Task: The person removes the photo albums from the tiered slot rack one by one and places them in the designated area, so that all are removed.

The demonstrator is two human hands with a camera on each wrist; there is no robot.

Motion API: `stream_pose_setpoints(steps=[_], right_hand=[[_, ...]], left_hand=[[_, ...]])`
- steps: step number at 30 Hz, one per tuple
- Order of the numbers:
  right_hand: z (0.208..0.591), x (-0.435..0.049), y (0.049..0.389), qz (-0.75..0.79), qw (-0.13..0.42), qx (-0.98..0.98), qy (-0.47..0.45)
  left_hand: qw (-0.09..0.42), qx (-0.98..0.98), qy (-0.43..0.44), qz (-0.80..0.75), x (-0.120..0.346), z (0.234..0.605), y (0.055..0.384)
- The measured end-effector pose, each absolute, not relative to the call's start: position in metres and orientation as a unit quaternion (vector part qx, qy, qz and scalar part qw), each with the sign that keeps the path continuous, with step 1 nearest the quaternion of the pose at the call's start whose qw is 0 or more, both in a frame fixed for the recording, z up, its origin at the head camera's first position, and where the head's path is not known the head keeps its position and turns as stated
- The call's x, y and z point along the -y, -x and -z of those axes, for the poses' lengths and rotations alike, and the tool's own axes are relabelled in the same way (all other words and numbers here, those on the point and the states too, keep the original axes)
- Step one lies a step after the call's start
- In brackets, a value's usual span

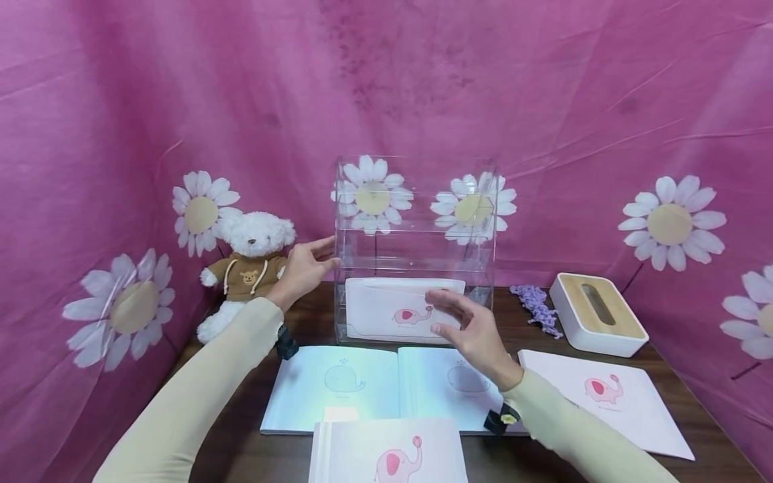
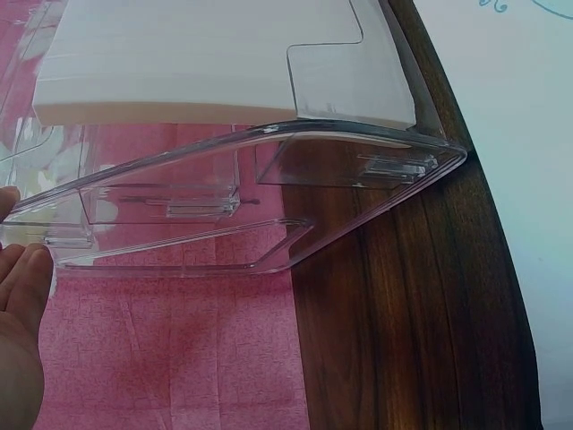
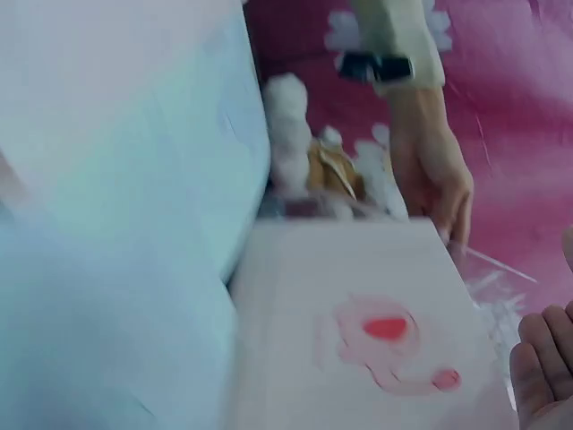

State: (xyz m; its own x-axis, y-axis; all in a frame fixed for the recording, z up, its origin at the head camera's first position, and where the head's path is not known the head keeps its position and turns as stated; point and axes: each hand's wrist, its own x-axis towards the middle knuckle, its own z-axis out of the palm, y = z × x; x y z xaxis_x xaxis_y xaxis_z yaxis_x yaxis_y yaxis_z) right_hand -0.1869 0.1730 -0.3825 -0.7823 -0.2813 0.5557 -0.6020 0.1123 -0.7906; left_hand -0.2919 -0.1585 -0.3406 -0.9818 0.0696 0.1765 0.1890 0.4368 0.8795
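A clear acrylic rack (image 1: 417,265) with stepped tiers stands at the back of the table. My left hand (image 1: 304,270) holds its left side edge, thumb and fingers on either side of the panel in the left wrist view. In the rack's lowest tier stands a white book (image 1: 374,310) with a pink elephant on its cover. Just in front of that book's right part is my right hand (image 1: 474,329), fingers extended and holding nothing. The right wrist view shows the elephant cover (image 3: 295,358) blurred, with the right fingers (image 3: 546,358) beside it.
An open book (image 1: 296,402) with whale drawings lies before the rack, and an elephant book (image 1: 350,456) lies nearest me. Another elephant book (image 1: 652,416) lies at right, near a tissue box (image 1: 594,335) and purple trim (image 1: 537,308). A white teddy bear (image 1: 256,235) sits left.
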Motion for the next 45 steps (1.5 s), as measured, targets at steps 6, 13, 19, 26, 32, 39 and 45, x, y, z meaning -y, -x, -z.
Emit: stream_pose_setpoints(steps=[6,13,19,26,32,39,45], right_hand=[[0.368,-0.186,0.219,-0.572,0.155,0.745,-0.308],[0.361,-0.201,0.238,-0.535,0.138,0.779,-0.295],[0.362,-0.207,0.247,-0.503,0.111,0.807,-0.29],[0.368,-0.208,0.256,-0.472,0.105,0.833,-0.27],[0.376,-0.207,0.262,-0.483,0.103,0.829,-0.263],[0.387,-0.2,0.263,-0.535,0.076,0.809,-0.231],[0.392,-0.194,0.262,-0.589,0.046,0.784,-0.191]], left_hand=[[0.072,0.842,0.086,0.528,0.157,0.341,0.294],[0.067,0.842,0.084,0.529,0.156,0.34,0.294],[0.064,0.844,0.081,0.527,0.158,0.34,0.295],[0.063,0.842,0.086,0.53,0.158,0.341,0.295],[0.072,0.844,0.088,0.524,0.158,0.341,0.295],[0.068,0.846,0.084,0.522,0.159,0.342,0.295],[0.066,0.845,0.084,0.524,0.159,0.342,0.295]])
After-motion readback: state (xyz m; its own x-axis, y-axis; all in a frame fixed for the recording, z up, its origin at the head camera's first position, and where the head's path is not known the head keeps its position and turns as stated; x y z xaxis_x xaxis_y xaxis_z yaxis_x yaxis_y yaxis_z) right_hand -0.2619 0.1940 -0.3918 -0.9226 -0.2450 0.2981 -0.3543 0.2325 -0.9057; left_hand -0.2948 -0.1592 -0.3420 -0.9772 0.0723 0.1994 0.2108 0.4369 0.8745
